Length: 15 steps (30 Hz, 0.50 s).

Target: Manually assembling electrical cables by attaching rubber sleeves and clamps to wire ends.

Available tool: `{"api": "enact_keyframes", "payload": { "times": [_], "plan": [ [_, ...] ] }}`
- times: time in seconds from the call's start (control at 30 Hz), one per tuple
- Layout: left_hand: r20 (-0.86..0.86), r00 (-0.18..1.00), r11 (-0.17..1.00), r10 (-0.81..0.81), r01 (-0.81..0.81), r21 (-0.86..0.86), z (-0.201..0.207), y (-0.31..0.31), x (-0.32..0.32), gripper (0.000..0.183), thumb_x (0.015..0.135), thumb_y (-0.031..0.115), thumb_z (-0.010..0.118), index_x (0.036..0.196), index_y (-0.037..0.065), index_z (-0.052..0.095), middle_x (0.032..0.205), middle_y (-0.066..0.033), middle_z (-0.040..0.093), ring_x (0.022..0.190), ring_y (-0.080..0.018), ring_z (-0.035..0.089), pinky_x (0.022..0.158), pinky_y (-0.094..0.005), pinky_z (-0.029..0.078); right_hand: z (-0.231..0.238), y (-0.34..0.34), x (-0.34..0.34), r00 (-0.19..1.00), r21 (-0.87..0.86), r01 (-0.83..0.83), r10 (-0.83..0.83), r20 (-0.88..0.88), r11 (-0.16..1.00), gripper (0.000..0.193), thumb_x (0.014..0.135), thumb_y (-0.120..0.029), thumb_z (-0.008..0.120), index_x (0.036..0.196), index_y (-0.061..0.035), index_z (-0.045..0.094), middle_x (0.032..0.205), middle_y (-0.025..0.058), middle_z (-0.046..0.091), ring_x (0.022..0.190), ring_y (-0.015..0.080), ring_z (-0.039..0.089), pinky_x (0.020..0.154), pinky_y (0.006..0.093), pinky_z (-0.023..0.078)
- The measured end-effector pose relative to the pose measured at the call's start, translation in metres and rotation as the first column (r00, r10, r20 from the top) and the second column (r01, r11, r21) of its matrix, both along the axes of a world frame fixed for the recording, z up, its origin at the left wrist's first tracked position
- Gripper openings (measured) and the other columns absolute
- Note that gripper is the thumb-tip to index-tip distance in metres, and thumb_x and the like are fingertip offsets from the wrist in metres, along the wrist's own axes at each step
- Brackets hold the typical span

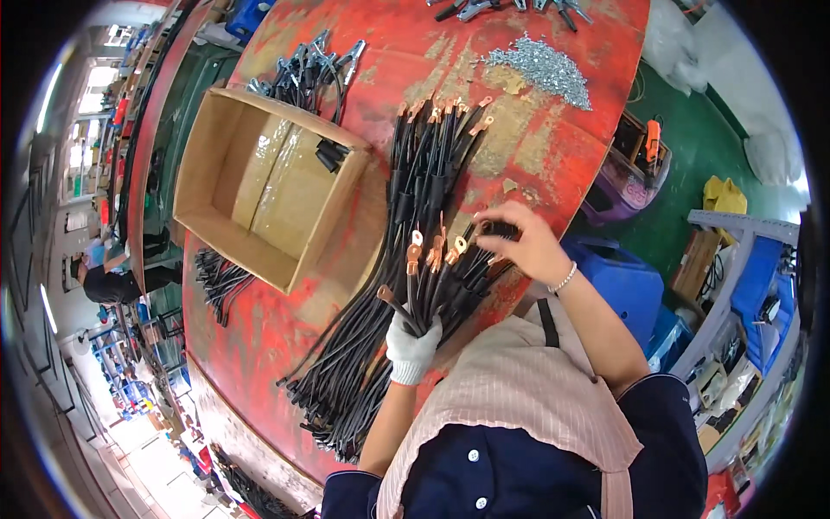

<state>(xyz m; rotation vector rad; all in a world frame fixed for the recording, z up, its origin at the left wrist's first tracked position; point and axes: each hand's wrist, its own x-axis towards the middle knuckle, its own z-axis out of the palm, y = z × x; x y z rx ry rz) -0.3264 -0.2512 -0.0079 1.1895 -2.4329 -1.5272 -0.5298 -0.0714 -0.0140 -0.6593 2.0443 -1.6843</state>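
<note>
In a white knit glove, my left hand [413,348] is closed around several black cables [415,298] that end in copper lugs [415,251]. My bare right hand [529,246] is beside them, its fingers curled around a short black sleeve [499,229]. Whether that is one sleeve or more cannot be made out. Under and beyond my hands lies a large bundle of black cables [346,372]. Its far ends carry copper lugs [450,108], and black sleeves [405,208] sit on some of the cables.
An open cardboard box [294,259] stands left of the bundle, with a few black sleeves [330,154] inside. Metal clamps [316,69] lie behind it. Small metal parts [545,69] are heaped on the worn red table [596,52]. A blue stool [618,285] stands at the right.
</note>
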Motion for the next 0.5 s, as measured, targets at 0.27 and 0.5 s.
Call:
{"api": "enact_keyframes", "payload": {
  "times": [0.27,0.5],
  "plan": [
    [0.016,0.998,0.998,-0.065,0.065,-0.005,0.000,-0.001,0.000,0.037,0.077,0.009,0.074,0.111,0.002,0.065,0.089,-0.0060,0.071,0.081,-0.0123,0.067,0.078,-0.0291,0.052,0.040,-0.023,-0.043,0.872,-0.324,0.253,-0.070,0.484,0.911,0.033,0.087,-0.003,0.070,0.118,0.0012,0.062,0.100,0.0066,0.066,0.085,0.0136,0.064,0.076,0.0279,0.055],
    [0.017,0.999,0.997,-0.046,0.047,-0.053,0.002,0.001,0.000,0.026,0.075,0.010,0.076,0.098,0.003,0.065,0.083,-0.0055,0.070,0.075,-0.0115,0.065,0.072,-0.0280,0.052,0.023,-0.044,-0.048,0.718,-0.253,0.248,-0.002,0.696,0.935,0.035,0.085,-0.014,0.076,0.112,-0.0013,0.056,0.093,0.0045,0.066,0.077,0.0113,0.066,0.063,0.0235,0.052]
  ]
}}
